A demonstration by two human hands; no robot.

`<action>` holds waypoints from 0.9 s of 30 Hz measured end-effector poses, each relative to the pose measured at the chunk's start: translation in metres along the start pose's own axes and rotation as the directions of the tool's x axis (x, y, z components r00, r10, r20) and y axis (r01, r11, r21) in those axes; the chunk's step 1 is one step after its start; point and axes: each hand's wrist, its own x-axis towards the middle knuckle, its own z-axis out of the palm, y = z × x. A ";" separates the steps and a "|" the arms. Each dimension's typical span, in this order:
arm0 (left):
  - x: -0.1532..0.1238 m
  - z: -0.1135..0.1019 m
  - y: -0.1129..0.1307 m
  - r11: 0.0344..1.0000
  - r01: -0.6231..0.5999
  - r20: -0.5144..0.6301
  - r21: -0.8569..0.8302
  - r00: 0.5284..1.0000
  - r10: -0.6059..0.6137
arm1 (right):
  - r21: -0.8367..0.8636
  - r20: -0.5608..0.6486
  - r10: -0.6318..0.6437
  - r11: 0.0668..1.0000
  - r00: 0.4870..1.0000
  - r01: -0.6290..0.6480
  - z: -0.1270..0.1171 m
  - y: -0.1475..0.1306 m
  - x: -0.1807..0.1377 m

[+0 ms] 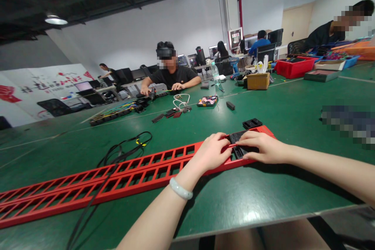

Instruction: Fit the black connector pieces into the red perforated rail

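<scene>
A long red slotted frame (pixel 140 164) lies across the table, with two rows of openings along it. Black plastic modules (pixel 239 153) sit in its right end. My left hand (pixel 213 151), with a pale bracelet at the wrist, rests over the frame, thumb and fingers bent against the modules' left side. From the right, my right hand (pixel 262 147) reaches in, fingers curled onto the same modules; its fingertips partly cover them. Just beyond the frame's right end lies another black module (pixel 252 124), touched by neither hand.
A black cable (pixel 96 191) crosses the frame and coils behind it. Across the green table (pixel 293 109), a person (pixel 172 74) works beside bundled wires. Farther back stand a bottle (pixel 215 74), a tissue box (pixel 258 81) and a red bin (pixel 293 68). A small black block (pixel 230 106) lies nearer.
</scene>
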 end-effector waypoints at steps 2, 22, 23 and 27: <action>0.000 0.000 0.000 1.000 0.003 0.003 -0.002 1.000 -0.003 | 0.001 -0.003 -0.001 1.000 1.000 0.001 0.000 0.000 0.000; 0.001 0.000 0.001 1.000 0.011 0.002 -0.026 1.000 -0.011 | 0.033 0.011 0.011 0.999 1.000 -0.011 -0.002 -0.001 0.003; 0.001 0.000 0.001 1.000 0.011 0.002 -0.028 1.000 -0.011 | 0.033 0.011 0.012 0.999 1.000 -0.013 -0.002 -0.001 0.003; 0.001 -0.001 0.002 0.999 0.018 0.006 -0.036 1.000 -0.018 | 0.046 0.009 0.028 0.999 1.000 -0.029 -0.002 -0.001 0.003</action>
